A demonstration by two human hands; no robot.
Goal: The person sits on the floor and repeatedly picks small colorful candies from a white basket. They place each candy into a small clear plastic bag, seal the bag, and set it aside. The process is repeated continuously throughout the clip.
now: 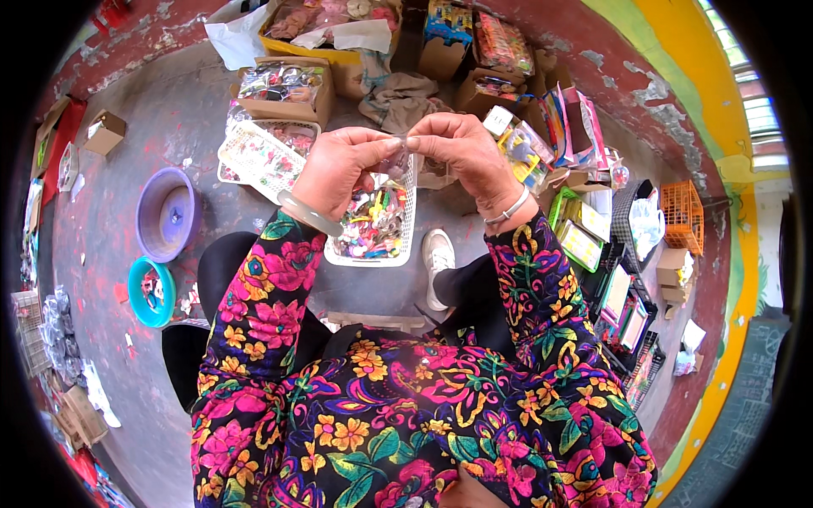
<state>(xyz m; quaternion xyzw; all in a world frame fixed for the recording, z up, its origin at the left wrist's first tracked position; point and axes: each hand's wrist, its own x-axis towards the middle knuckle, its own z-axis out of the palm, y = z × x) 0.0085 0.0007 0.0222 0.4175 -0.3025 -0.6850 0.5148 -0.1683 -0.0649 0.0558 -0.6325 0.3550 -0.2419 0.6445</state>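
My left hand (337,168) and my right hand (467,157) meet in front of me, above a white plastic basket (412,203). Thumb and fingers of both are pinched together on the top edge of what looks like a small clear plastic bag (391,163). Its contents are too small and blurred to make out. Below, the basket holds a pile of small colourful pieces (373,222). A pale bangle (312,213) circles my left wrist, and a thin one (511,206) my right.
Left of me stand a purple basin (194,212) and a turquoise basin (172,296). A white tray (241,161) and an open carton (318,106) lie ahead. Packed goods, a green basket (559,203), black crates (650,305) and an orange crate (684,212) line the right.
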